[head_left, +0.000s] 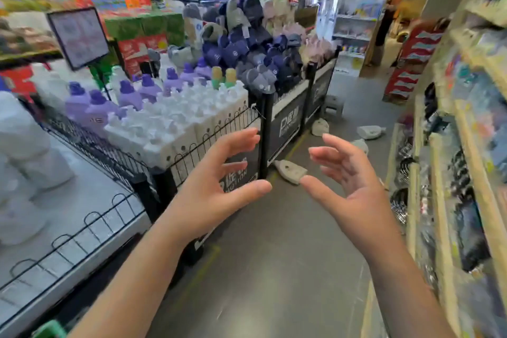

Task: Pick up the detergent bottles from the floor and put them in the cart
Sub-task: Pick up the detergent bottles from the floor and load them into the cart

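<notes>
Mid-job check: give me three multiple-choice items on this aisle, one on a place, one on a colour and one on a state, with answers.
1. Where does the nearest fallen bottle lie?
A. On the floor, at a corner of the black cart
B. On the right-hand shelf
C. In a hand

2. What colour are the capped bottles behind the white pump bottles?
A. Red
B. Purple
C. Black

3. How are the left hand and right hand?
A. Each grips a bottle
B. One grips a bottle
C. Both open, empty

Answers: 1 A, it lies on its side beside the cart; 2 B, bodies and caps are purple; 3 C, fingers are spread and hold nothing.
</notes>
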Demonstrator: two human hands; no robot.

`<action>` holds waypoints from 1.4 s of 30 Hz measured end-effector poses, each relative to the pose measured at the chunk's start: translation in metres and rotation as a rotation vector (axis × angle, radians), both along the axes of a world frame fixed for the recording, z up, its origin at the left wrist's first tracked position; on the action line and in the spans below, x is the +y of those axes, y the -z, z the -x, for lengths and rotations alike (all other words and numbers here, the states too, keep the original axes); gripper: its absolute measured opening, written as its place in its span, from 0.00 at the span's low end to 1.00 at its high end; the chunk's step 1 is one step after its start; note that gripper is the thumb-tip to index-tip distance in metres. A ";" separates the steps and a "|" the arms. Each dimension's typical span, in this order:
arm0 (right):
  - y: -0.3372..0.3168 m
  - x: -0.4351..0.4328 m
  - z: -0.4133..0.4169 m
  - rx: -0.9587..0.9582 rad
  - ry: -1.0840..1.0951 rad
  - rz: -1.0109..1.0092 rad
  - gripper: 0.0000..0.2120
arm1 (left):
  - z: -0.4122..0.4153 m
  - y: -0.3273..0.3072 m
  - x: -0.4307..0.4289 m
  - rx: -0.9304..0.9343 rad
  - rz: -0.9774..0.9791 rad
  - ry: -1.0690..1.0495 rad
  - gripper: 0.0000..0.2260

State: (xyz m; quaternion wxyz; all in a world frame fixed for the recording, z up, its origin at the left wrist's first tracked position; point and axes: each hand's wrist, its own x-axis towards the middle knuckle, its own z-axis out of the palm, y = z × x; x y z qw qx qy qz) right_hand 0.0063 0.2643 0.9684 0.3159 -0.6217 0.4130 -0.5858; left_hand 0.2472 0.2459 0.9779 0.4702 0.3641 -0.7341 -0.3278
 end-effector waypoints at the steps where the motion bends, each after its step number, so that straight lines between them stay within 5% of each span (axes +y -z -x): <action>1: 0.001 -0.008 0.013 0.008 0.019 -0.005 0.31 | 0.014 0.002 -0.012 -0.004 -0.007 0.017 0.32; 17: 0.027 -0.189 0.147 0.138 0.323 -0.095 0.31 | 0.167 0.027 -0.278 0.021 0.015 0.296 0.31; 31: -0.007 -0.443 0.204 0.184 0.368 -0.124 0.32 | 0.237 0.004 -0.545 0.040 -0.002 0.395 0.33; 42: 0.035 -0.617 0.291 0.105 0.287 -0.130 0.31 | 0.313 0.031 -0.693 -0.038 -0.019 0.305 0.33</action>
